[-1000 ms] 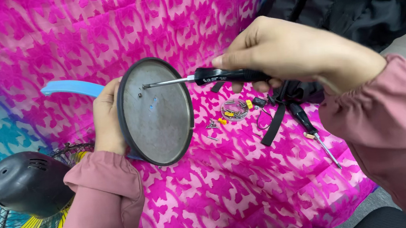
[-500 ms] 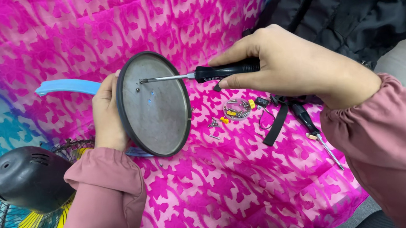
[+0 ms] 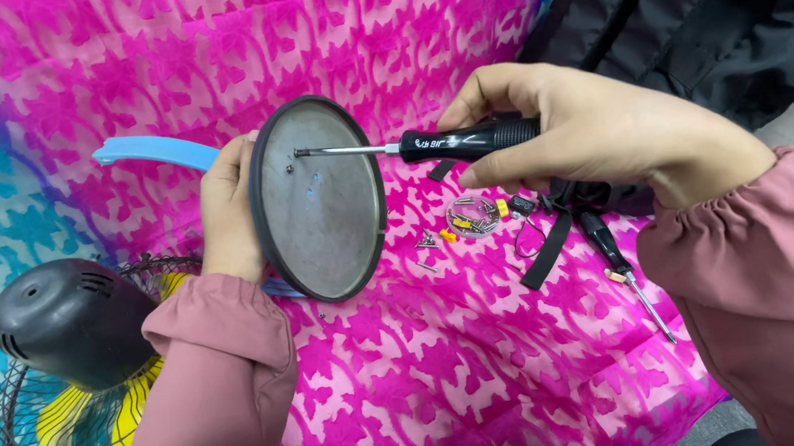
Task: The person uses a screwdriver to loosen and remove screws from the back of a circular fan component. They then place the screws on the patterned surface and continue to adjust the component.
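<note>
So right now I'm watching the right hand (image 3: 604, 132) wrapping its grip tight around the black-handled screwdriver (image 3: 409, 145), fingers curling over the handle and the thumb pressing underneath. The thin metal shaft is running level to the left, and its tip is sitting against a small screw spot near the upper left of the round grey metal disc with the dark rim (image 3: 321, 201).

The left hand (image 3: 231, 211) is gripping that disc from behind at its left edge, holding it up on its edge, lifted off the cloth and facing toward the right hand. Only the fingers along the rim are showing; the rest of the hand is hiding behind the disc.

Just behind the left hand, a light blue curved plastic blade (image 3: 153, 150) is poking out to the left. Below the screwdriver, a little pile of loose screws and small yellow bits (image 3: 475, 217) is lying on the pink patterned cloth (image 3: 432, 367), with a black strap (image 3: 548, 251) right beside it and a second screwdriver with a black handle (image 3: 623, 268) lying further right, near the right sleeve.

Off at the lower left, a black fan motor housing (image 3: 68, 321) is resting on a dark wire grille with yellow blades (image 3: 75, 434) showing through. Both sleeves are dusty pink.
</note>
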